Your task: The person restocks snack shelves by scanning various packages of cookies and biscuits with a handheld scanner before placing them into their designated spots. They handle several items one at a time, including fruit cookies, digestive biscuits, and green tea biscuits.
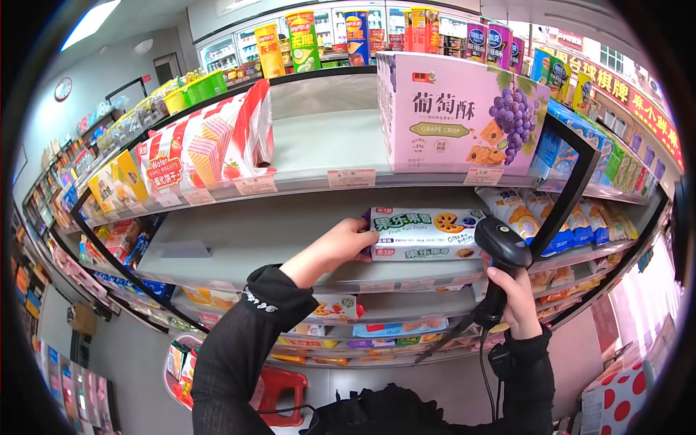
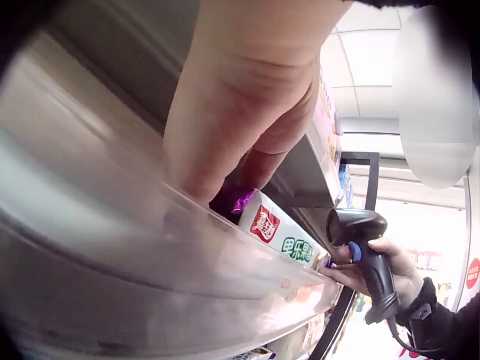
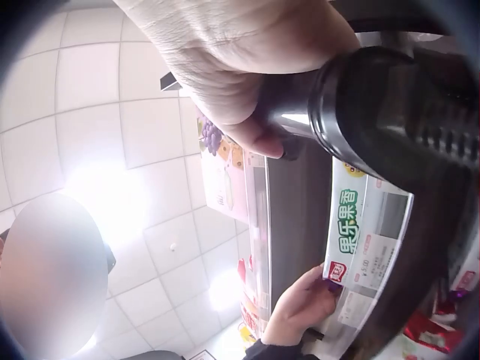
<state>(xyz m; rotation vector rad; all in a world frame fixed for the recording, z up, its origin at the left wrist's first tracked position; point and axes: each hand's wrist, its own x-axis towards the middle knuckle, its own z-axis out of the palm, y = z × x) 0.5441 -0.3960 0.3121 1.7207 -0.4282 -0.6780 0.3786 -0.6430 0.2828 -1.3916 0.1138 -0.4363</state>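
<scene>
A long white and purple packet of fruit-flavoured biscuits [image 1: 426, 233] lies on the second shelf, its printed front facing me. My left hand [image 1: 335, 248] grips its left end, thumb and fingers round the purple wrapper. In my right hand [image 1: 519, 299] is a black barcode scanner [image 1: 502, 245], held upright by its handle, its head overlapping the packet's right end in the head view. The left wrist view shows the blue trigger [image 2: 354, 251] under the scanner's head, with right-hand fingertips right at the packet's far end. A cable runs down from the handle.
Above stand a pink grape crisp box [image 1: 464, 116] and red-striped wafer bags [image 1: 206, 141]. Snack bags [image 1: 554, 217] fill the shelf at right, beside a black slanting frame bar [image 1: 569, 199]. Price tags line the shelf edges. A red stool [image 1: 283, 395] is on the floor below.
</scene>
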